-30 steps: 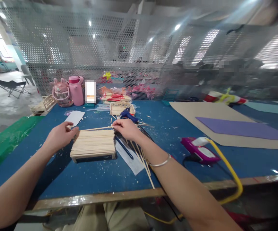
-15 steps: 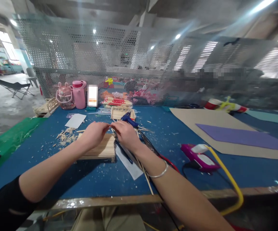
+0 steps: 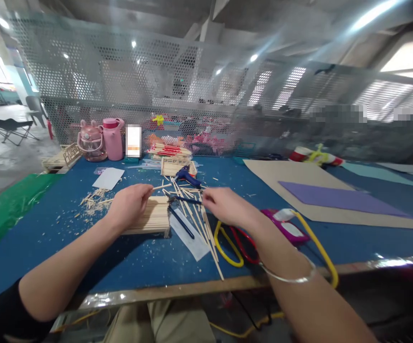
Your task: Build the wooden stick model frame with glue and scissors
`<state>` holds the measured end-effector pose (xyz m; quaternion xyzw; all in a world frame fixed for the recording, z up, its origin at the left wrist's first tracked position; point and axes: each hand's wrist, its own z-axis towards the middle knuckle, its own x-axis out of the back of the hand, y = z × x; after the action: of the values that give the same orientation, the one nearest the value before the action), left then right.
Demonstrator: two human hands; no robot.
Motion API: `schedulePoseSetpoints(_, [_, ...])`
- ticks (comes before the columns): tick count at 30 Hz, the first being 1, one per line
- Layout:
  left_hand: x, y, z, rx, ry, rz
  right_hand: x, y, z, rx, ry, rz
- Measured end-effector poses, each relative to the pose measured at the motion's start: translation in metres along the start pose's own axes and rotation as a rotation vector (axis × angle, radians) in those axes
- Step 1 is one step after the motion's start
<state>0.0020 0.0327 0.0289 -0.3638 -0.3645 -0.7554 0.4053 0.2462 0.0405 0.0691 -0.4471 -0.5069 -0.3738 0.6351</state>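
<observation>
Partition of perforated sheeting (image 3: 120, 81) filled the upper half of the frame behind a blue tabletop (image 3: 109, 262). A tan sheet (image 3: 271, 181) covered much of the tabletop's right side, under a purple sheet (image 3: 335, 197).

Left of center sat a slatted wooden stand (image 3: 156, 214), partly hidden by a hand. Work on it appeared well advanced: visible slats lay side by side across its top, though the covered stretch could not be judged. Loose sticks (image 3: 217, 261), fanned out just right of the stand, remained unattached.

The worker's left hand (image 3: 129, 205) arched over the stand, thumb and fingers pinched closed on a slim wooden rod (image 3: 162, 187) whose free end pointed right near the stand's far edge; whether it touched the stand could not be told.

The right hand (image 3: 224, 205), blurred at center right, had its fingers curled beside the upper handle of spread blue-handled pliers (image 3: 183, 225); whether they gripped it was unclear. Wood chips (image 3: 94, 202) littered the left.
</observation>
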Motion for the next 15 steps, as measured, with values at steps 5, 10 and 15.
schedulePoseSetpoints(5, [-0.002, 0.001, -0.002, 0.005, -0.008, -0.001, -0.019, 0.007, -0.031, -0.124, -0.177, -0.151])
schedulePoseSetpoints(10, [-0.004, 0.0, -0.003, 0.01, -0.026, 0.003, -0.045, -0.029, -0.006, 0.007, -0.044, -0.056])
schedulePoseSetpoints(15, [-0.003, -0.003, -0.004, -0.041, 0.007, 0.068, -0.052, -0.047, 0.024, 0.014, -0.023, -0.08])
